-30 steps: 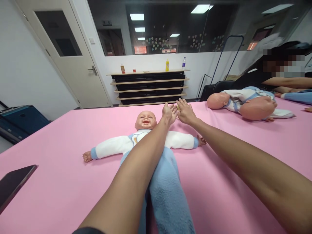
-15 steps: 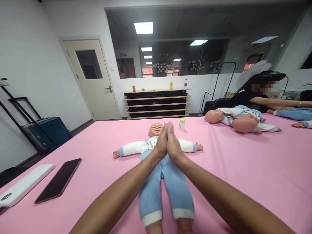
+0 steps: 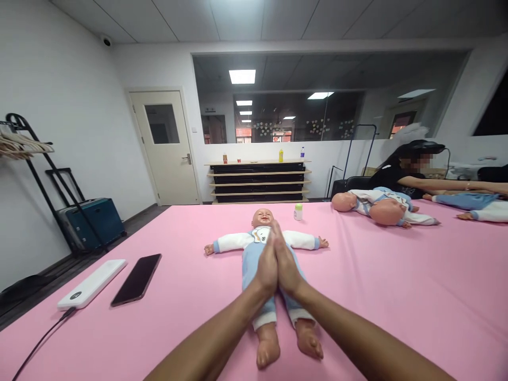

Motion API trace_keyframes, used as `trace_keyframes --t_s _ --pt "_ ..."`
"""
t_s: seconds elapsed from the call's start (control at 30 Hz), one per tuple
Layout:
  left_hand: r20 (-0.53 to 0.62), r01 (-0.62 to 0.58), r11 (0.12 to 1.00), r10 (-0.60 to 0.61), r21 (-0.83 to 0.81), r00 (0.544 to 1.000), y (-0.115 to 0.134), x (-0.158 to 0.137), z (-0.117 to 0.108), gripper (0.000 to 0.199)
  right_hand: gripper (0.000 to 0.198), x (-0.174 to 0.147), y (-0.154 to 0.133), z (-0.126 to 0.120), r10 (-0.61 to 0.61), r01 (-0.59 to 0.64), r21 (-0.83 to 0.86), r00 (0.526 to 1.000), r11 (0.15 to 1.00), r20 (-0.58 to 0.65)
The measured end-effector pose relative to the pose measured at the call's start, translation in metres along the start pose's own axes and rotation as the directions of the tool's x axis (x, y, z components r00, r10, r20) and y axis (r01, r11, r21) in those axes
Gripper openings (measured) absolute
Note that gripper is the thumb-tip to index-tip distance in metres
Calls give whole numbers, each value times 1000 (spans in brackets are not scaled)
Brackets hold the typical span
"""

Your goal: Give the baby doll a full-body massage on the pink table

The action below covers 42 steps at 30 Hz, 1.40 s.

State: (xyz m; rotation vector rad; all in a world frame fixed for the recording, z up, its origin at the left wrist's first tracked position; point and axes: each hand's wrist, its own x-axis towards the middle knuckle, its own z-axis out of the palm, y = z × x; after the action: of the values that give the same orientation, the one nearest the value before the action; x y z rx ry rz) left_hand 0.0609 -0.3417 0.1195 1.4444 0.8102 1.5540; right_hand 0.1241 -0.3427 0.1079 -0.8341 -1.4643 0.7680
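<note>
My left hand (image 3: 266, 264) and my right hand (image 3: 286, 264) are pressed palm to palm, fingers stretched out and pointing away from me. Neither holds anything. Beyond and partly beneath them a baby doll (image 3: 228, 242) lies on its back, arms spread wide, in a white and light blue outfit with an animal face on the chest. My hands and forearms hide part of its belly and legs; whether they touch it I cannot tell. Just past the doll's head, to the right, stands a small white bottle with a green cap (image 3: 298, 212).
On the pink-covered table (image 3: 190, 338), a white power bank (image 3: 93, 283) with a cable and a dark phone (image 3: 137, 279) lie at left. More dolls (image 3: 387, 210) lie at back right, near a person in black (image 3: 397, 174). A blue suitcase (image 3: 93, 222) stands beyond the table at left.
The view has tilted up, showing more ceiling and the doll's feet. My joined hands appear lower, now over the doll's belly rather than close to its face. They stay pressed together.
</note>
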Motion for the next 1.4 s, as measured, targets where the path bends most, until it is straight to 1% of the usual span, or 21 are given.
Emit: trace_keyframes --t_s 0.03,0.1,0.13,0.2,0.23,0.27,0.3,0.37,0.43,0.47,0.53,0.6,0.7,0.77,0.83,0.97,1.03,1.1,1.17,1.27,1.4 --pt "43 -1 1000 2 -8 999 2 -9 0 46 59 8 12 -8 23 -24 -15 999 1000 -40" --pt "90 -28 999 24 44 996 2 -20 -3 39 60 25 40 -27 118 -128 -57 982 990 -144" --pt "72 -46 994 39 97 997 -1 -22 -8 34 59 31 55 -36 141 -160 -106 976 981 -166" --pt "-37 -71 969 83 236 996 -12 -12 -20 27 52 38 79 -47 119 -149 -209 982 966 -146" --pt "-79 -84 948 113 308 990 -20 -2 -27 25 47 39 87 -49 86 -113 -256 990 960 -112" --pt "-92 -103 922 147 374 985 -28 10 -33 23 42 41 92 -48 45 -65 -294 996 954 -74" --pt "-77 -130 892 181 433 980 -37 23 -38 23 37 43 94 -46 0 -14 -324 999 946 -42" --pt "-8 -199 828 238 525 971 -54 49 -43 25 32 53 95 -39 -95 100 -374 995 922 32" --pt "44 -237 778 261 581 964 -72 70 -45 30 32 67 95 -31 -169 208 -414 977 886 129" --pt "61 -248 760 266 600 962 -80 77 -45 33 31 74 96 -28 -181 247 -434 965 866 188" --pt "99 -274 730 274 626 957 -96 85 -45 35 29 85 104 -24 -155 297 -479 937 826 314" --pt "139 -304 702 283 644 949 -108 84 -48 33 28 88 114 -22 -131 348 -505 900 790 415" --pt "186 -334 662 286 670 940 -117 77 -53 32 32 84 127 -22 -192 431 -473 860 768 472" --pt "224 -353 643 276 679 935 -118 73 -55 33 37 82 132 -22 -217 440 -458 860 772 461" --pt "257 -368 627 263 686 930 -118 72 -55 34 41 82 134 -22 -207 426 -462 868 778 452" --pt "264 -369 590 259 718 929 -119 74 -53 34 44 87 139 -21 -190 436 -477 857 763 479" --pt "267 -369 590 255 718 929 -121 74 -52 35 45 89 143 -21 -169 444 -506 850 740 500" --pt "269 -368 607 252 704 930 -123 75 -53 35 47 91 148 -22 -132 422 -549 862 721 488" --pt "266 -366 630 251 685 931 -123 75 -53 35 49 91 153 -23 -97 370 -589 892 718 441" --pt "248 -349 654 247 671 937 -123 74 -53 35 47 92 158 -26 -46 261 -629 941 733 336" --pt "177 -285 647 228 707 957 -125 75 -53 35 45 90 162 -29 30 70 -676 990 733 135"
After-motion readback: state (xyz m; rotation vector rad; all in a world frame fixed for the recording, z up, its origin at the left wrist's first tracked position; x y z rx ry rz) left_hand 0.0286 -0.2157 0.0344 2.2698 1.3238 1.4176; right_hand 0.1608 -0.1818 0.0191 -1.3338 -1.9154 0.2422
